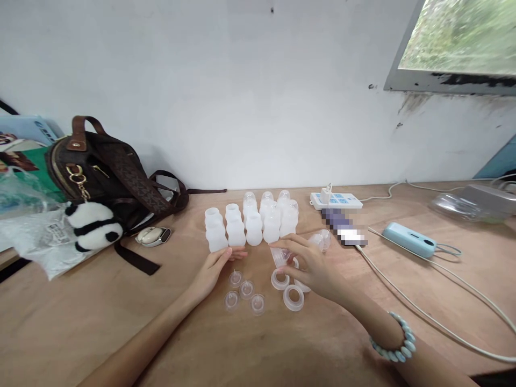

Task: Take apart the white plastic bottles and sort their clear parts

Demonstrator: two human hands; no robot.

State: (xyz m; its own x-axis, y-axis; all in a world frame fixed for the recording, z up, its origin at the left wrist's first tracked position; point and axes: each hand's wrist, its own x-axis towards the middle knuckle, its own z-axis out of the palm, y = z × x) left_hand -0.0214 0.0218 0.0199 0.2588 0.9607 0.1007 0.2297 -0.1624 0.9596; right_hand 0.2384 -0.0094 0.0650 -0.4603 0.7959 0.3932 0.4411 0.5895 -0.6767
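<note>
Several small translucent white bottles [253,223] stand in rows at the middle of the wooden table [80,322]. My left hand [213,269] lies flat beside the front-left bottle, fingers touching its base, holding nothing. Several clear silicone nipples [245,290] lie just in front of it. My right hand [310,266] pinches a small clear ring-shaped bottle part [280,255]. White screw rings [293,297] lie under and beside that hand. A clear cap [321,239] lies behind it.
A brown handbag [108,172] with a panda charm [92,226] sits at the left, by plastic bags [36,236]. A white power strip [336,200], a blue device [409,239] and white cables [423,312] occupy the right. The wall stands right behind.
</note>
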